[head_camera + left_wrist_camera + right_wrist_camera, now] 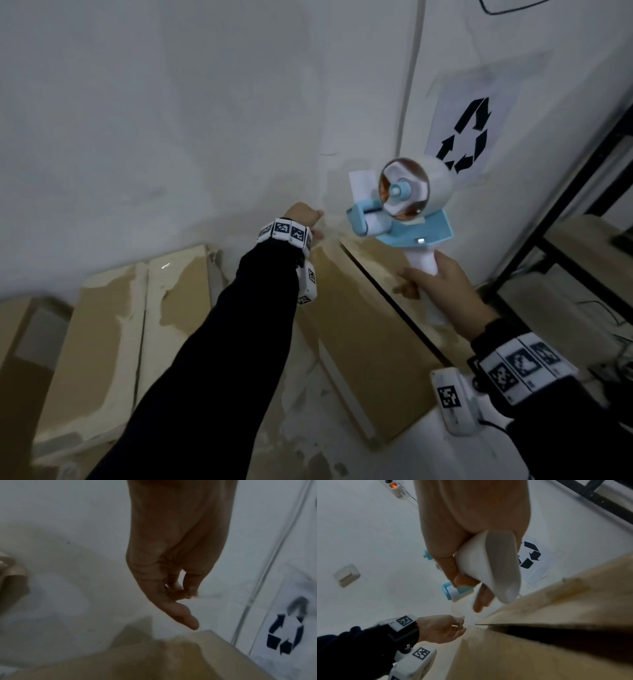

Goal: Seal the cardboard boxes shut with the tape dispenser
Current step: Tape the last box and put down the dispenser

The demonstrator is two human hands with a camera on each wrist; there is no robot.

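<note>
Black sleeves w/ tag-covered wrist bands fill the near part of the head view, both arms reaching fwd over a cardboard box (pixel 370 329) whose top flaps meet along a dark, still-open seam running diagonally away toward the wall. More boxes (pixel 113 342) w/ torn, peeled paper faces sit to the left, close together. Behind is a white wall w/ a recycling sign (pixel 467 137) taped on, a thin conduit beside it, and a black-framed shelf (pixel 582 192) on the right edge. Right hand (pixel 442 284) is wrapped round the white handle of the tape dispenser (pixel 404 205), held up in the air above the box's far end, near the wall, not touching the cardboard. Dispenser: white grip, light-blue frame and roller, clear tape roll on a blue hub. Its long axis runs handle-down, roll-up, roller end pointing left toward the other hand. Left hand (pixel 173 566) hovers at the box's far corner, fingers curled, thumb and fingertips pinched together; what they pinch, if anything, can't tell, too blurred.
</note>
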